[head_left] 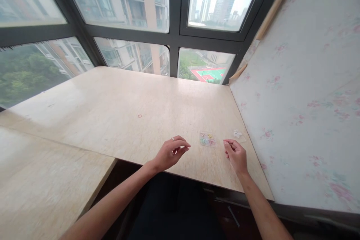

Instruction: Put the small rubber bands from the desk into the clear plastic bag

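Observation:
My left hand (171, 152) hovers over the front of the pale wooden table (118, 105), fingers curled with thumb and fingertips pinched together; a ring shows on one finger. My right hand (235, 154) is to the right, fingers bent and pinched close, possibly on something tiny I cannot make out. Between the two hands lies a small clear plastic packet of colourful small pieces (207, 139). A small white clump (237, 133) sits just beyond my right hand. Farther out lies a single small orange ring (140, 116).
A wall with floral wallpaper (303, 93) rises along the table's right edge. Large dark-framed windows (174, 37) close off the far side. A second tabletop (42, 180) adjoins at the lower left. A dark gap under the table lies near my body.

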